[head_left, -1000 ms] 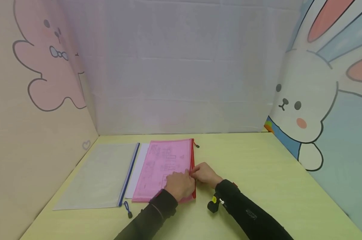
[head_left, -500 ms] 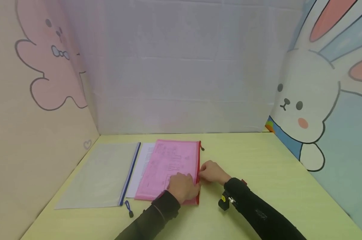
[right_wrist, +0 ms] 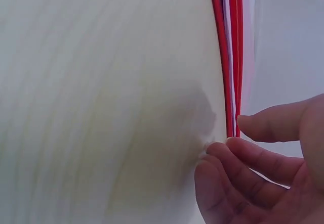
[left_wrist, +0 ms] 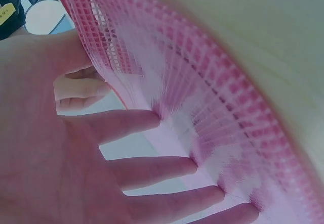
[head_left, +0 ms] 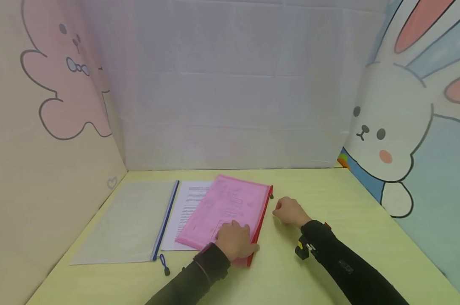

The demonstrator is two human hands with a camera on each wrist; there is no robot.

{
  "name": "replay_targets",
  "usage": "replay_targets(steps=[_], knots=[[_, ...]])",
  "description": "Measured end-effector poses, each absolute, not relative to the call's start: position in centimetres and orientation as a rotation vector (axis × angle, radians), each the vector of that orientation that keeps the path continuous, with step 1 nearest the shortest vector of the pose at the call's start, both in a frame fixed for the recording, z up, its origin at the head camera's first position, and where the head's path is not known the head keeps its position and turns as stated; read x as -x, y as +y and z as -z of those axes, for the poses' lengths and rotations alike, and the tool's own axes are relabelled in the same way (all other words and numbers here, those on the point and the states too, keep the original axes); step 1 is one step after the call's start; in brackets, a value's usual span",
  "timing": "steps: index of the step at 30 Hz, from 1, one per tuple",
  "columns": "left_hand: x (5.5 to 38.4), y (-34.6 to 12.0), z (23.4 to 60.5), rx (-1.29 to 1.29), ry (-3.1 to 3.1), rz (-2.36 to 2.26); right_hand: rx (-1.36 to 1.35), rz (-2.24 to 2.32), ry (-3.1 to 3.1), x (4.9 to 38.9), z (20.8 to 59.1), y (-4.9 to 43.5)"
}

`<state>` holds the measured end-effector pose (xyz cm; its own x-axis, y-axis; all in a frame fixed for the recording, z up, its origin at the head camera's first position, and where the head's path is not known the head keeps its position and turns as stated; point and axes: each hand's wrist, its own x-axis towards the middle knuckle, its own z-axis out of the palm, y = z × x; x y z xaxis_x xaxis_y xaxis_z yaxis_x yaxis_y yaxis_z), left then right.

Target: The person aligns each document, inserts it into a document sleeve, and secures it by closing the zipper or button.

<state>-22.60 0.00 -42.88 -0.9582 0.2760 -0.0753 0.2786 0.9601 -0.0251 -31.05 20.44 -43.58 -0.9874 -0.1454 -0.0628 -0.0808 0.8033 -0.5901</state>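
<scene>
A pink mesh zipper pouch (head_left: 237, 199) with a red zipper edge on its right lies tilted, its far end leaning right, over a sheet of printed paper (head_left: 188, 203). Faint drawings show through the mesh. My left hand (head_left: 234, 242) rests on the pouch's near end; in the left wrist view its straight, spread fingers (left_wrist: 152, 173) press the mesh. My right hand (head_left: 291, 212) hovers just right of the red edge and grips nothing. In the right wrist view, two red zipper strips (right_wrist: 223, 57) run down toward its parted thumb and fingers.
A clear pouch (head_left: 126, 224) with a blue zipper edge lies flat on the left, its blue cord pull (head_left: 164, 264) trailing on the yellow table (head_left: 321, 190). A pale curtain (head_left: 233, 84) stands behind; printed panels flank both sides.
The pink pouch has shifted right and turned clockwise, uncovering more of the printed paper. My right hand has come off the red edge and moved right. My left hand stays on the pouch.
</scene>
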Motion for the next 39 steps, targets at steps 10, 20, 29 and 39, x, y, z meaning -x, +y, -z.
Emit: replay_targets(steps=[10, 20, 29, 39], knots=[[22.3, -0.5, 42.5, -0.512, 2.965, -0.044, 0.073, 0.776, 2.961, 31.9, 43.1, 23.4], [21.9, -1.1, 41.0, -0.632, 2.855, -0.039, 0.036, 0.695, 3.022, 32.7, 43.8, 25.2], [22.6, -1.5, 40.6, -0.630, 2.787, -0.045, 0.109, 0.650, 3.042, 32.7, 43.8, 25.4], [22.7, -1.4, 40.8, -0.625, 2.767, -0.018, 0.175, 0.712, 3.042, 32.9, 43.9, 25.8]])
